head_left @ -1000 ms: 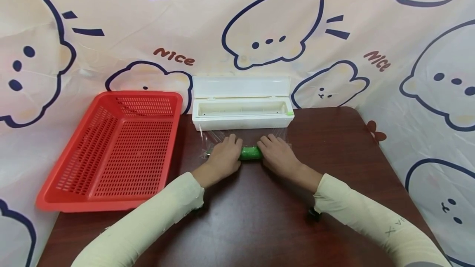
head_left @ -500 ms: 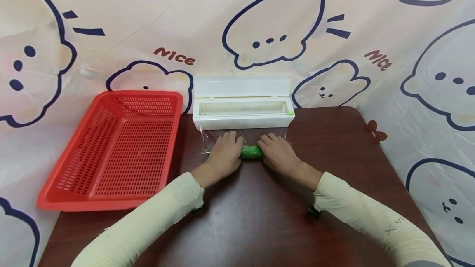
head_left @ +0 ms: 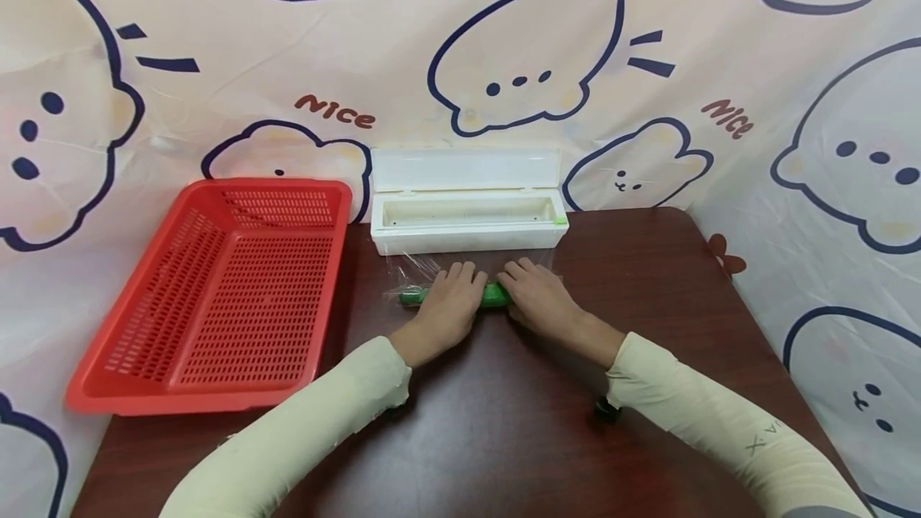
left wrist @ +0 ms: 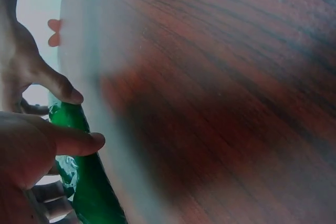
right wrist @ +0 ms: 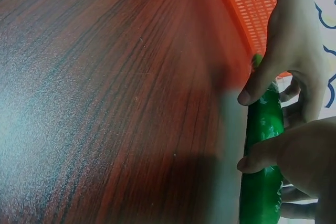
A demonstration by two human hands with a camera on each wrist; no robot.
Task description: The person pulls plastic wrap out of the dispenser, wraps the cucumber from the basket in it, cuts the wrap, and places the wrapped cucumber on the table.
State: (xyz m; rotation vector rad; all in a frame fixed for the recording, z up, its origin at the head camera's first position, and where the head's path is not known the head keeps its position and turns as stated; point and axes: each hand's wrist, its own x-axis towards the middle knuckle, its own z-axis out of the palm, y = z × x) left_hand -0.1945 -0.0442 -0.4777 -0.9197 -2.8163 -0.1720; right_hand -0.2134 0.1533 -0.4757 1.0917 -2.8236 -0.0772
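A green cucumber (head_left: 495,296), wound in clear cling film (head_left: 413,268), lies crosswise on the table before a white cling film box (head_left: 468,241). The film stretches from the box's front to the cucumber. My left hand (head_left: 452,304) grips the cucumber near its middle, and my right hand (head_left: 543,300) holds its right part, hiding that end. In the left wrist view the left thumb (left wrist: 79,141) lies on the near side of the wrapped cucumber (left wrist: 97,195), fingers curled behind. The right wrist view shows the right thumb (right wrist: 260,156) on the cucumber (right wrist: 263,121) likewise.
A red perforated plastic basket (head_left: 327,294) stands on the left of the dark wooden table (head_left: 504,438). The white box's lid (head_left: 466,169) is raised against the cartoon-printed curtain (head_left: 403,46) behind.
My left hand has shifted right along the cucumber, closer to my right hand, and more of the cucumber's left end shows. The right hand stays nearly in place.
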